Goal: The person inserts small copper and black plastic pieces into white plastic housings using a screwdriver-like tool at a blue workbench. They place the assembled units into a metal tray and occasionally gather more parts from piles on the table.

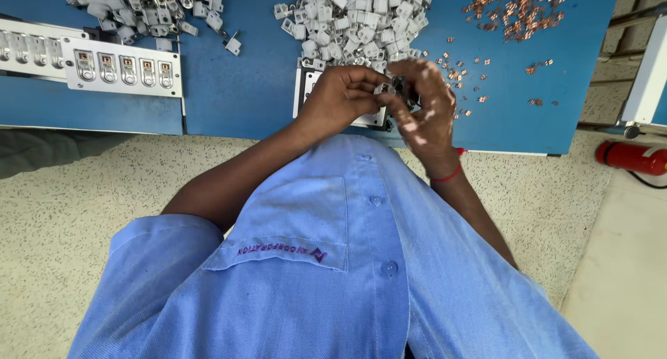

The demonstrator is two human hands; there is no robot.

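I saw a blue table [236,95] with lots of small things on it. A heap of little grey plastic parts [142,8] lay at the top left, and a bigger heap of little white parts [358,19] lay near the middle. Tiny copper bits [517,8] were spread at the top right. A long white strip with square slots [121,67] sat on the left. A red fire bottle [629,156] lay on the speckled floor [62,206] on the right.
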